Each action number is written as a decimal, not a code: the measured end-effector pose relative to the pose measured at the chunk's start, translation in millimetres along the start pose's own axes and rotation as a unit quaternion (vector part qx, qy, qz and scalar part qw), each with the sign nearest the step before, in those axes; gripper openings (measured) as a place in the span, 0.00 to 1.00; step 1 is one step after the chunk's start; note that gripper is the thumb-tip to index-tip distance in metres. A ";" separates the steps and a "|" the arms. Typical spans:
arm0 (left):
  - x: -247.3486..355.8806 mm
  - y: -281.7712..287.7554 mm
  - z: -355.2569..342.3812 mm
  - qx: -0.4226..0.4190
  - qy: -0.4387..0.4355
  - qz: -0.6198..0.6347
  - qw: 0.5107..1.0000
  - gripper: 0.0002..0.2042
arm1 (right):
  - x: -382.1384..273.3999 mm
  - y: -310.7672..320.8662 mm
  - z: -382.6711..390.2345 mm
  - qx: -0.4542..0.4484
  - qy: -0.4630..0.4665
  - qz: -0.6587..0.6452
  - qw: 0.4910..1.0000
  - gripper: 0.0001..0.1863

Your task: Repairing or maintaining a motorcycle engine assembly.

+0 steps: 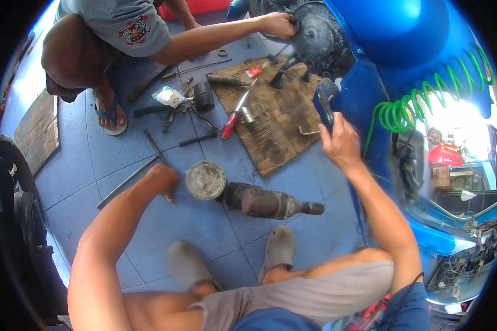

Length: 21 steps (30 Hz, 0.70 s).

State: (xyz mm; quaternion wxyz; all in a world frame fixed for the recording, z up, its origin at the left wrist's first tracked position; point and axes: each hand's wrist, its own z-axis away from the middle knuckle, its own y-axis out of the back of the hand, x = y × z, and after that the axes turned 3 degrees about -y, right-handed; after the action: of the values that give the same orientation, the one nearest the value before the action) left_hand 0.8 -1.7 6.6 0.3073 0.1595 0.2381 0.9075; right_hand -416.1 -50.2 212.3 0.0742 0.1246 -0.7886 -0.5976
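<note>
Head view: your right hand [342,144] grips a dark part [324,99] by its lower end, leaving the rest clear beside the blue panel [361,96]; your left hand [161,181] is at the metal bar [128,181], grip unclear; power tool [265,202] within easy reach.

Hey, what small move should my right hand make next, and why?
Perhaps lower the dark piece onto the wooden board. Your right hand appears to hold it right beside that board, where the red-handled screwdriver partly rests, and setting it down would free the hand.
</note>
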 end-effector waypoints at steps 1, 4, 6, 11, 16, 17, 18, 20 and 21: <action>-0.3 -0.3 -0.1 -0.002 0.000 0.001 1.000 0.30 | 0.1 -0.4 0.1 0.001 0.001 -0.002 1.000 0.14; 4.9 8.0 7.0 0.015 -0.004 -0.006 1.000 0.23 | 1.9 0.7 0.9 -0.001 -0.003 -0.002 1.000 0.14; 6.6 10.2 9.4 0.010 0.002 -0.005 1.000 0.23 | 1.8 0.0 0.7 0.000 0.000 0.000 1.000 0.14; 4.1 4.8 7.0 0.017 0.005 -0.003 1.000 0.22 | 0.6 0.1 0.5 0.005 0.004 0.001 1.000 0.14; -1.0 -0.8 -1.8 -0.014 0.007 0.019 1.000 0.30 | 0.0 0.1 0.0 0.004 0.004 0.002 1.000 0.14; -0.5 0.2 -1.7 -0.014 0.006 0.019 1.000 0.30 | 0.7 -0.2 0.3 0.003 0.003 0.003 1.000 0.14; 0.1 1.0 -1.3 -0.010 0.003 0.013 1.000 0.31 | 1.4 -0.6 0.8 0.002 0.001 0.006 1.000 0.15; -0.1 0.9 -1.2 -0.007 0.001 0.008 1.000 0.31 | 0.9 -0.4 1.1 0.001 0.000 0.008 1.000 0.15; -1.0 -0.1 -1.2 -0.004 -0.003 0.009 1.000 0.31 | -0.6 0.6 0.7 -0.001 -0.003 0.008 1.000 0.15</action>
State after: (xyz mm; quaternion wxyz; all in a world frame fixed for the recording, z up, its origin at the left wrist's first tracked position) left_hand 1.1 -2.7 5.4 0.3008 0.1629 0.2320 0.9106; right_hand -415.8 -49.3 212.7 0.0766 0.1166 -0.7890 -0.5983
